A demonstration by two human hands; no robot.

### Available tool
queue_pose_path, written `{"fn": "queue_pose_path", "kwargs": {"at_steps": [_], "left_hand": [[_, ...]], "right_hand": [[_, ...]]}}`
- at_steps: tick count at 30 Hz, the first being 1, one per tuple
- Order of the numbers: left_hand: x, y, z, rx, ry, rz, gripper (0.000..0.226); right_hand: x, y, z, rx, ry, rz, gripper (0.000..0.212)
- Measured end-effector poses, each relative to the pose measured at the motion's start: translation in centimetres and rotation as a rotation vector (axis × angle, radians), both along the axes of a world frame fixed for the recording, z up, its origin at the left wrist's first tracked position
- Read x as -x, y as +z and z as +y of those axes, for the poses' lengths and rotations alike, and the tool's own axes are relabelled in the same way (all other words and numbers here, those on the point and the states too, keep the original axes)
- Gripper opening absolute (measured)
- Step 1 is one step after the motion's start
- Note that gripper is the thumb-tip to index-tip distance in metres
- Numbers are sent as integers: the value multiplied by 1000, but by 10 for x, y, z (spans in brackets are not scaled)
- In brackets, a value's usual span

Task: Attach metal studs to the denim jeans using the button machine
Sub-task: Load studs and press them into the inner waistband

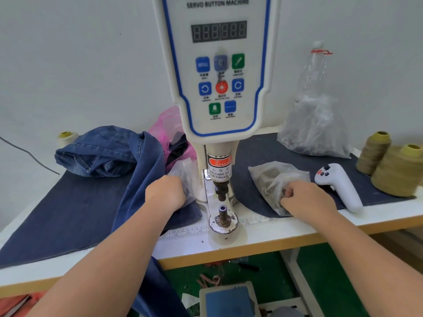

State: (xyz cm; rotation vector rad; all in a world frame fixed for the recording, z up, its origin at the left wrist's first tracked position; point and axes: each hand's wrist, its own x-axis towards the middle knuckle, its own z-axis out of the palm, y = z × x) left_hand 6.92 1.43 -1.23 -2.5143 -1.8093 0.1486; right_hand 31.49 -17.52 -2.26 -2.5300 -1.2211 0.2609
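The white servo button machine (pixel 219 72) stands at the table's middle, its punch (pixel 221 191) above the lower die (pixel 223 213). Dark denim jeans (pixel 137 170) drape from a heap at the back left over the table's front edge. My left hand (pixel 166 193) reaches into a clear plastic bag (pixel 183 170) left of the machine column; its fingers are hidden. My right hand (pixel 302 197) has its fingers curled into the mouth of another clear bag of small metal studs (pixel 272 181) right of the machine.
Dark denim cloth (pixel 57 213) covers the table. A white handheld controller (pixel 338 186) lies right of my right hand. Olive thread cones (pixel 398 170) stand at the far right, a large clear bag (pixel 313 129) and a plastic bottle (pixel 313 72) behind. A foot pedal (pixel 229 298) sits below.
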Motion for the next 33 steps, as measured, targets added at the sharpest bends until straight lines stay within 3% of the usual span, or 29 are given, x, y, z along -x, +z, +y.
{"fn": "queue_pose_path", "kwargs": {"at_steps": [6, 11, 17, 22, 27, 31, 33], "left_hand": [[-1, 0, -1, -51, 8, 176, 21], [-3, 6, -1, -29, 13, 226, 25], [0, 14, -4, 15, -28, 202, 23], [10, 13, -8, -13, -21, 91, 19], [15, 7, -14, -113, -65, 18, 23], [20, 5, -18, -147, -61, -52, 15], [22, 5, -17, -157, -50, -91, 15]], "right_hand": [[-7, -4, -6, -91, -26, 94, 16], [-11, -9, -15, -444, -54, 408, 14], [2, -8, -23, -673, -54, 576, 13], [27, 8, -20, -833, -113, 1002, 6], [68, 18, -15, -792, -111, 1400, 3], [100, 19, -10, -674, -69, 1509, 17], [112, 19, -7, -642, -79, 1533, 13]]}}
